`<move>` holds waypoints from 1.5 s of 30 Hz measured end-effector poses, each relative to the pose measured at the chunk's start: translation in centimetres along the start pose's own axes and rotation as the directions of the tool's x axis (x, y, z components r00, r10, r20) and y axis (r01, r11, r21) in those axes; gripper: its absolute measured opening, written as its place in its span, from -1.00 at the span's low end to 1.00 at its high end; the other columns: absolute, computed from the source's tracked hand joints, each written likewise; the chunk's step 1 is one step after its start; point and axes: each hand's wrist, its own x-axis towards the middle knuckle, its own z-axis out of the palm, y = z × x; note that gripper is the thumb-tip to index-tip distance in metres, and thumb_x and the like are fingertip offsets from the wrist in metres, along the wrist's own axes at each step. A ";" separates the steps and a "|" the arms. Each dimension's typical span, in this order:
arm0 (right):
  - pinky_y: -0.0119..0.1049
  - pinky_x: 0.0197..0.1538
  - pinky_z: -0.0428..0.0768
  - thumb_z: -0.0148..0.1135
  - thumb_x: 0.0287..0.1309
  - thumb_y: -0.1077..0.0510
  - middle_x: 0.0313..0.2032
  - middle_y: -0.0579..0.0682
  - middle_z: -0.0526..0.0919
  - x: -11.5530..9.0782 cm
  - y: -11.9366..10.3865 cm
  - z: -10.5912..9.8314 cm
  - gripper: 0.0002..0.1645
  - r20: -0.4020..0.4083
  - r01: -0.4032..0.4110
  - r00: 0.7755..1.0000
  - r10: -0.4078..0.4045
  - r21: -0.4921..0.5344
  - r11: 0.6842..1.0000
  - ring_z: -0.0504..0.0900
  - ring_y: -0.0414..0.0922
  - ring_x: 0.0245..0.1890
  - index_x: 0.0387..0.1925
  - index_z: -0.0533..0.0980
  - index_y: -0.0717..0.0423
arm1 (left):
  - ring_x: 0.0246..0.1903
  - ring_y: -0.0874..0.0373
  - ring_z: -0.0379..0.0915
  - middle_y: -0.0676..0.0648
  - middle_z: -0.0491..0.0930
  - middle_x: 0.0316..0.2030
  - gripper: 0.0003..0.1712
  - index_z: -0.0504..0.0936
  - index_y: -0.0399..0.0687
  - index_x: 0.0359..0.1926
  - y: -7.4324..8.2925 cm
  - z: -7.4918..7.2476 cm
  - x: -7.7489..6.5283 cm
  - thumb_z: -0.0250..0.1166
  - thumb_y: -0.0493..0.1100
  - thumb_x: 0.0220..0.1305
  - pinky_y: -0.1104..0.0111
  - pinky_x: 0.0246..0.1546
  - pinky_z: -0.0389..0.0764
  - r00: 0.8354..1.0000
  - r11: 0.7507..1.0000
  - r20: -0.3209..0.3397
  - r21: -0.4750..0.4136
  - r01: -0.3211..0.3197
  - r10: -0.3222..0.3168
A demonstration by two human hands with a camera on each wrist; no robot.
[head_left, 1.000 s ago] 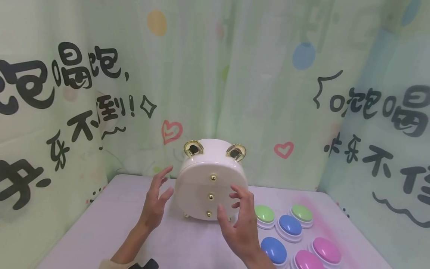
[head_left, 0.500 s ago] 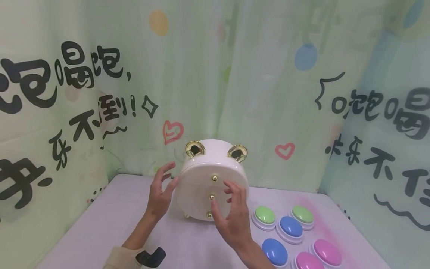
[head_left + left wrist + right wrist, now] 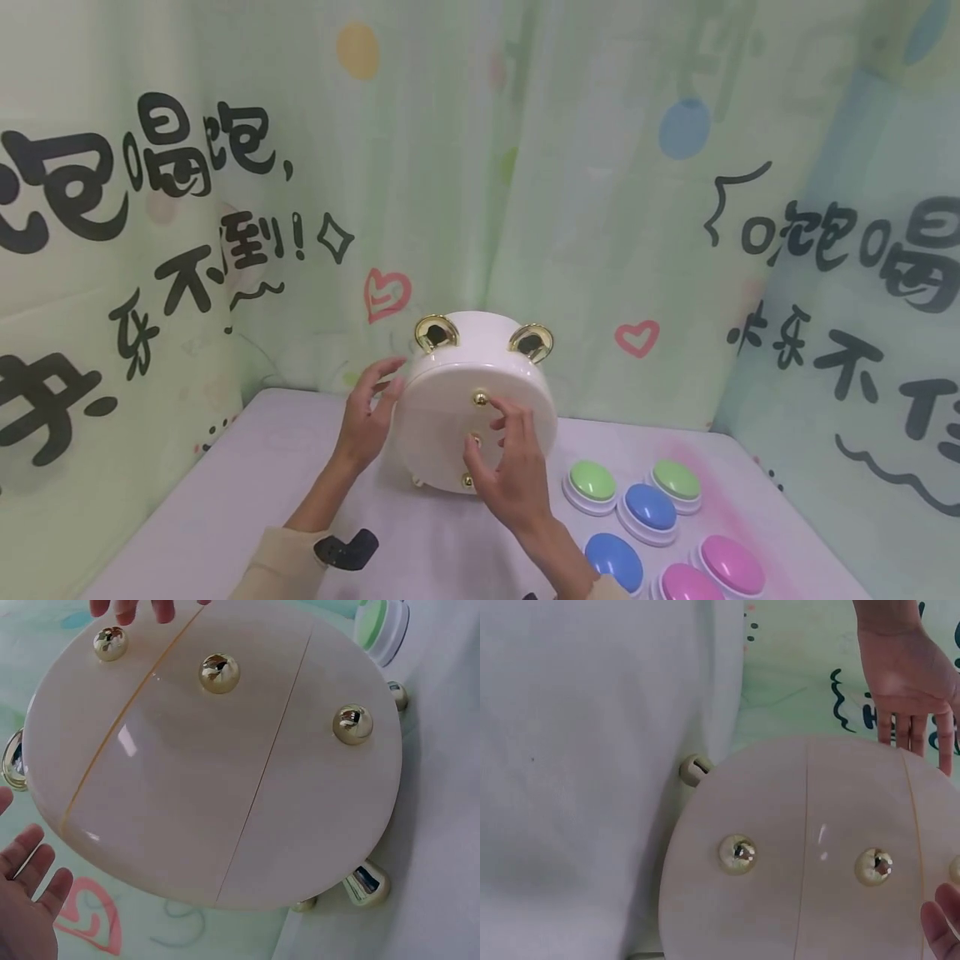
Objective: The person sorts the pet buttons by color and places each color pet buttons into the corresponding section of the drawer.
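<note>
A cream-white round drawer box [image 3: 442, 417] with gold ear-like rings on top stands on the table. Its front carries a top knob [image 3: 481, 400], a middle knob [image 3: 219, 673] and a bottom knob [image 3: 737, 854], all gold balls. Thin seams divide the front into drawers. My left hand [image 3: 365, 421] is beside the box's upper left side, fingers extended; contact cannot be made out. In front of the box, my right hand [image 3: 517, 479] has loosely bent fingers close to the top knob, with its thumb before the middle knob. Both wrist views show no knob gripped.
Right of the box sit several round push buttons: green [image 3: 592, 480], blue [image 3: 651, 506] and pink [image 3: 731, 564], on white bases. A printed curtain [image 3: 585, 250] surrounds the back and sides of the white table [image 3: 300, 467].
My right hand has moved left and slightly up, from the box's right side to its knobs. My left hand has come closer to the box's upper left side. The box stays put.
</note>
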 end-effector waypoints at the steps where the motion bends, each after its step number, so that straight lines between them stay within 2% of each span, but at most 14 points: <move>1: -0.27 -0.28 0.58 0.30 0.08 0.11 0.04 0.01 0.44 0.0 0.1 0.1 -0.36 0.007 -0.006 1.000 0.006 -0.003 1.000 0.52 -0.14 -0.17 0.19 0.34 0.13 | 0.16 0.00 0.38 -0.05 0.47 0.17 -0.63 0.48 -0.07 0.18 0.0 0.1 0.1 0.06 -0.12 0.42 0.09 0.14 0.40 1.000 1.000 0.006 -0.005 0.006 -0.006; 4: -0.30 -0.31 0.57 0.30 0.08 0.11 0.03 0.00 0.44 0.2 0.4 0.3 -0.37 0.015 -0.015 1.000 0.016 -0.015 1.000 0.52 -0.15 -0.19 0.19 0.34 0.10 | 0.10 0.00 0.42 -0.05 0.49 0.15 -0.64 0.52 -0.07 0.15 -0.1 0.3 0.3 0.04 -0.10 0.44 0.13 0.09 0.43 1.000 1.000 0.020 -0.016 0.018 -0.018; 11: -0.38 -0.35 0.55 0.31 0.04 0.13 -0.04 -0.03 0.47 0.5 0.7 0.6 -0.40 -0.011 -0.003 1.000 0.002 -0.052 0.999 0.54 -0.17 -0.26 0.14 0.37 0.09 | 0.07 0.16 0.40 0.00 0.51 0.12 -0.66 0.57 -0.01 0.10 -0.2 0.9 0.4 0.02 -0.04 0.45 0.21 0.01 0.45 0.999 0.999 0.034 -0.027 0.035 -0.034; 14: -0.39 -0.36 0.54 0.32 0.01 0.16 -0.14 -0.04 0.52 0.9 0.9 0.8 -0.44 -0.033 0.026 0.999 -0.029 -0.079 0.997 0.54 -0.18 -0.30 0.10 0.41 0.10 | 0.12 0.21 0.35 -0.01 0.51 0.12 -0.65 0.58 -0.01 0.09 -0.3 0.8 0.4 0.01 -0.02 0.46 0.22 0.04 0.44 0.997 0.998 0.043 -0.036 0.060 -0.059; 19: -0.40 -0.36 0.55 0.34 0.00 0.21 -0.32 -0.04 0.59 1.7 1.3 0.9 -0.53 -0.046 0.101 0.993 -0.107 -0.122 0.987 0.57 -0.19 -0.39 0.00 0.47 0.14 | 0.15 0.18 0.37 -0.06 0.52 0.13 -0.67 0.59 -0.10 0.07 -0.3 0.4 0.7 0.02 -0.09 0.47 0.39 0.03 0.47 0.993 0.992 0.052 -0.066 0.110 -0.107; 24: -0.41 -0.40 0.57 0.33 0.01 0.24 -0.39 -0.08 0.61 2.5 1.3 0.6 -0.63 -0.024 0.111 0.993 -0.116 -0.144 0.983 0.59 -0.20 -0.44 -0.09 0.49 0.11 | 0.14 0.05 0.39 -0.20 0.54 0.09 -0.68 0.57 -0.29 0.06 1.7 0.1 0.5 0.03 -0.21 0.44 0.52 -0.02 0.47 0.994 0.994 0.062 -0.062 0.092 -0.088; 27: -0.41 -0.40 0.57 0.33 0.01 0.25 -0.40 -0.10 0.62 2.8 1.4 0.5 -0.67 -0.012 0.110 0.994 -0.113 -0.155 0.982 0.59 -0.22 -0.44 -0.13 0.50 0.08 | 0.15 0.01 0.39 -0.24 0.54 0.08 -0.67 0.55 -0.35 0.06 2.9 0.0 0.3 0.03 -0.24 0.44 0.54 0.00 0.45 0.996 0.996 0.058 -0.044 0.076 -0.073; 36: -0.48 -0.38 0.58 0.32 0.01 0.29 -0.38 -0.12 0.65 3.3 1.5 0.5 -0.71 0.013 0.090 0.996 -0.089 -0.134 0.987 0.61 -0.26 -0.45 -0.19 0.49 0.07 | 0.14 0.03 0.39 -0.22 0.54 0.07 -0.69 0.56 -0.31 0.07 3.1 -0.1 0.0 0.09 -0.25 0.40 0.49 0.01 0.46 0.995 0.995 0.060 -0.048 0.085 -0.082; 45: -0.48 -0.43 0.54 0.37 -0.05 0.31 -0.45 -0.12 0.63 3.5 1.6 0.4 -0.70 0.000 0.111 0.994 -0.112 -0.131 0.985 0.60 -0.25 -0.50 -0.25 0.49 0.09 | 0.14 0.05 0.40 -0.21 0.55 0.06 -0.69 0.57 -0.29 0.07 3.3 -0.2 -0.1 0.11 -0.27 0.39 0.48 0.03 0.46 0.994 0.995 0.065 -0.036 0.093 -0.090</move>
